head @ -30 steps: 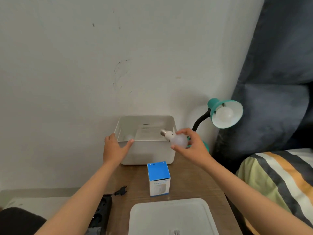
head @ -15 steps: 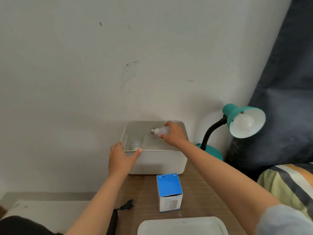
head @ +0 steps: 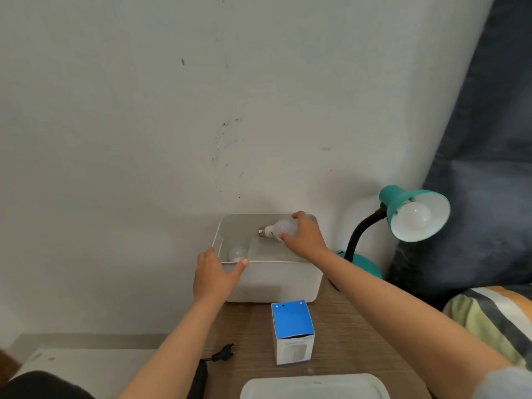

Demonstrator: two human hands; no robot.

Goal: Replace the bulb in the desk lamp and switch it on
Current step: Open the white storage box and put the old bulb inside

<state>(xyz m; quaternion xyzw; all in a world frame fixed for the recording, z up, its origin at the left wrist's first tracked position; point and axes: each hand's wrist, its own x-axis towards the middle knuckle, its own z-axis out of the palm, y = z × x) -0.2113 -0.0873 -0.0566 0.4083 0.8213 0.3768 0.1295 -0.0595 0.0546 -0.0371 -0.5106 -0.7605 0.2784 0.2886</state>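
Bulb (head: 280,229), white w/ metal screw base pointing left, is held approx. horizontal inside the white bin (head: 270,279), above the bin's rear-right section. Right hand (head: 303,240) grips it: fingers and thumb curled round the glass end, forearm reaching over the bin's front-right rim. Left hand (head: 214,276) rests on the bin's front-left corner, fingers relaxed and fairly straight, thumb lying along the top of the front rim; it holds nothing else. Hands are apart, one at each end of the bin. A second bulb (head: 237,252) lies on the bin floor, front-left, close to the left thumb; whether it touches the bin wall cannot be told. Desk lamp (head: 414,214), teal shade on a black flexible neck w/ teal base, stands to the right of the bin, near but apart; shade opening faces the camera and a white bulb (head: 414,218) sits in the socket, unlit. Bin stands on a wood-grain desk (head: 354,335) against a light wall. Blue-and-white carton (head: 292,331) stands upright on the desk in front of the bin, apart from it. Black plug (head: 223,352) w/ cord lies left of the carton. White lid (head: 313,387) lies at the bottom edge, partly out of frame.
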